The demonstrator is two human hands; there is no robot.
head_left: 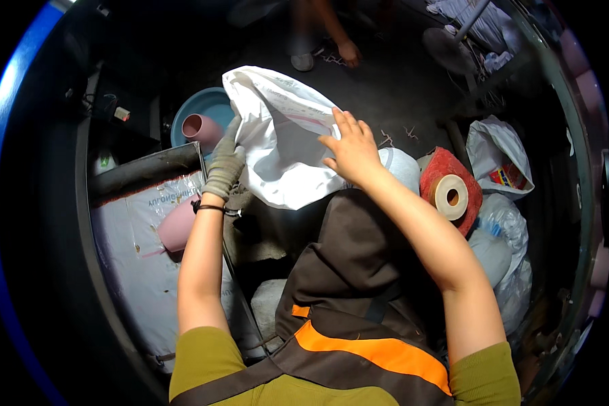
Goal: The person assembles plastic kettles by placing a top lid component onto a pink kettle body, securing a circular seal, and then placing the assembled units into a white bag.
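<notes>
- Left hand (224, 164): gloved in grey fabric, fingers curled closed on the left edge of the white plastic sack (284, 139), which it holds up in front of the person's chest.
- Right hand (350, 145): bare, fingers spread wide and nearly flat, palm pressed against the right side of the same sack; it grips nothing.
- White plastic sack: crumpled and partly open at the top, held between the two hands, above the brown apron (348, 271) with an orange stripe.
- Pink cup (201, 127): lies on its side in the blue basin (206, 108), just beyond the gloved fingers; whether it touches them cannot be told.
- Second pink cup (176, 227): rests on a pale printed bag (135, 257) inside the dark metal-edged bin (145, 166), beside the left forearm.
- Red roll (450, 189) with a pale cardboard core: stands to the right of the right forearm, close to it.
- White carrier bag (497, 159): lies on the dark floor, right of the red roll, with further clear plastic bags (511, 250) below it.
- Another person's hand (348, 51): reaches to the floor at the top of the view, well apart from the sack.
</notes>
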